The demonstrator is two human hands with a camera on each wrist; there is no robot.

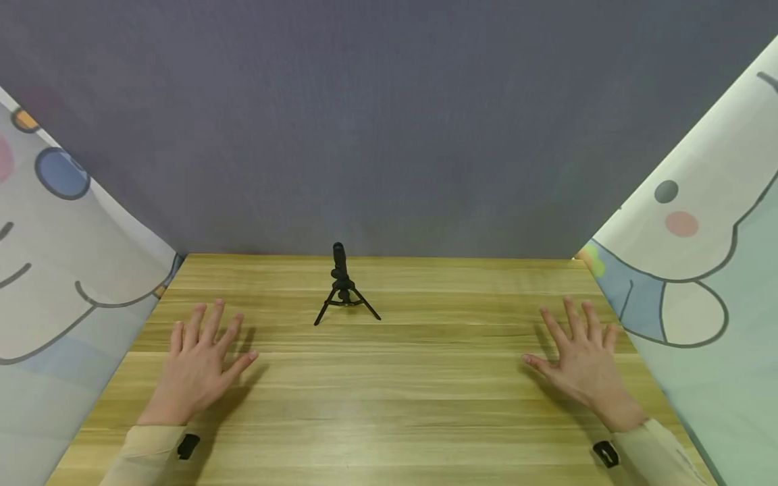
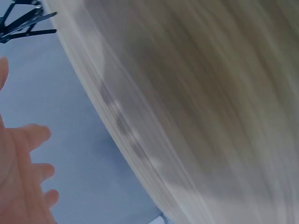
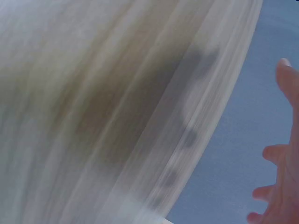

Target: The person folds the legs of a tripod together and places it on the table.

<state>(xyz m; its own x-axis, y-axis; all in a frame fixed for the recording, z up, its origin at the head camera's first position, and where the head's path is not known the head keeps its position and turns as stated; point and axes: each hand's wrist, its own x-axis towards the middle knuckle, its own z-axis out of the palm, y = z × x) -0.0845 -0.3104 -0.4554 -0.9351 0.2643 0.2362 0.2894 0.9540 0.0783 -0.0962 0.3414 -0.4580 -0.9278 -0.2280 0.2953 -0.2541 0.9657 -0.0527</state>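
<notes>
A small black tripod [image 1: 343, 287] stands on its splayed legs toward the back of the wooden table, left of the middle. My left hand [image 1: 203, 364] hovers palm down over the table's left side, fingers spread and holding nothing. Over the right side, my right hand [image 1: 580, 361] is held the same way, its fingers apart. Both cast shadows on the wood. In the left wrist view, part of the tripod [image 2: 25, 21] shows at the top left corner, above the left hand [image 2: 21, 172]. The right wrist view has only the right hand [image 3: 282, 172] at its right edge.
The wood-grained table [image 1: 389, 398] ends at a dark grey fabric wall [image 1: 389, 135] behind. Light curtains with cartoon prints hang along the left [image 1: 91, 256] and right [image 1: 681, 263] sides. A small black device is at each cuff, the left [image 1: 188, 446] and the right [image 1: 606, 453].
</notes>
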